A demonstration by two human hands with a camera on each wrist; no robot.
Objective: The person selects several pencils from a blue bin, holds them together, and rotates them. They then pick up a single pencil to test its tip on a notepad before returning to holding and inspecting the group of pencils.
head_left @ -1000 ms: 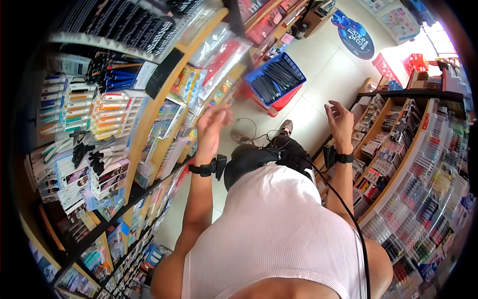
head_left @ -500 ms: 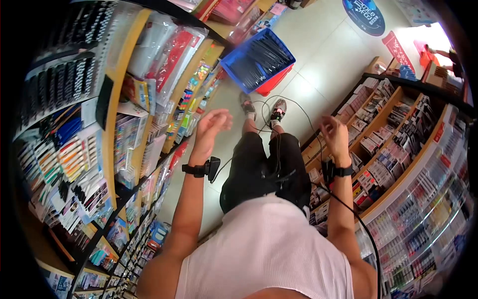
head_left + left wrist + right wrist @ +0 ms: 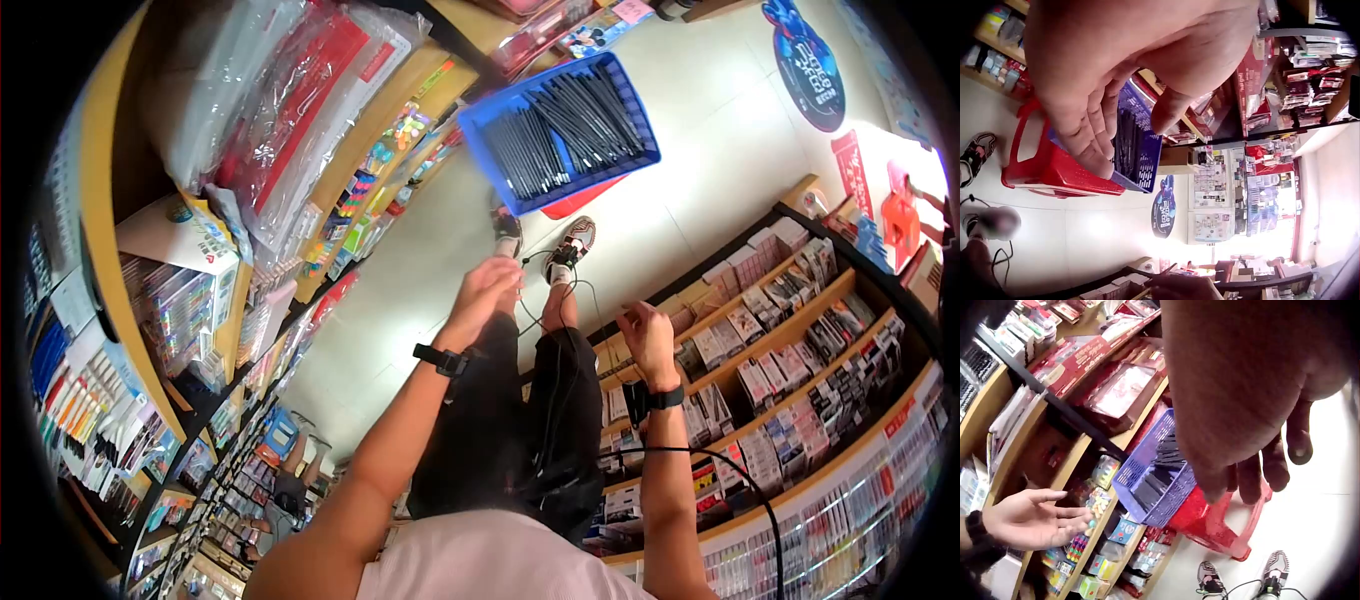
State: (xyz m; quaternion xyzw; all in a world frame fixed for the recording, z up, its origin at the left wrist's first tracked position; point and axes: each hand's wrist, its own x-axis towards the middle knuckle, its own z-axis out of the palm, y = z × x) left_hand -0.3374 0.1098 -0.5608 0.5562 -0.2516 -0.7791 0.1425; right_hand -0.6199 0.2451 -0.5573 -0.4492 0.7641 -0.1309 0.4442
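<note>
A blue basket (image 3: 478, 118) full of dark, thin pen-like items stands on a red stool (image 3: 582, 200) beyond the hands. The left hand (image 3: 484, 296) hangs in the air over the legs, fingers loosely bent, holding nothing; in the left wrist view the hand (image 3: 1141, 69) covers part of the basket (image 3: 1150, 156). Raised at the right is the other hand (image 3: 652, 340), empty and relaxed. The right wrist view shows it (image 3: 1247, 406) close up, fingers loosely hanging, beside the basket (image 3: 1147, 512). Neither hand touches the basket.
Shelves (image 3: 340, 190) with plastic-wrapped packs and stationery rise on the left. A curved display rack (image 3: 800, 400) of small boxes runs along the right. Black cables hang about the legs and right forearm. A round-topped floor sign (image 3: 808, 70) lies farther off.
The view has shifted, and the basket appears larger and nearer. The left hand has come inward over the legs; the right hand remains raised. Both stay empty.
</note>
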